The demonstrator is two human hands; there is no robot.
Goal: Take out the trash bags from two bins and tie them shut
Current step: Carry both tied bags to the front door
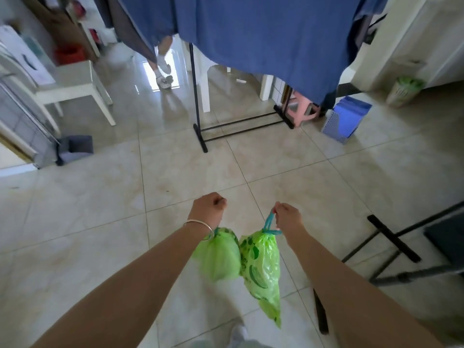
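The left hand [208,206] is clenched above a green bag [221,257]. The right hand [288,217] grips the blue drawstring [270,222] of a second green bag [262,270].

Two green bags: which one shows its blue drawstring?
The patterned bag under the right hand; its blue drawstring is visible. The plain bag under the left hand shows none.

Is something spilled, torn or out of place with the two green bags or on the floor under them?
Nothing stands out. The left hand and the right hand each hold one green bag; both hang closed, clear of the floor. No tear or spill shows. The right bag's blue drawstring is pulled tight.
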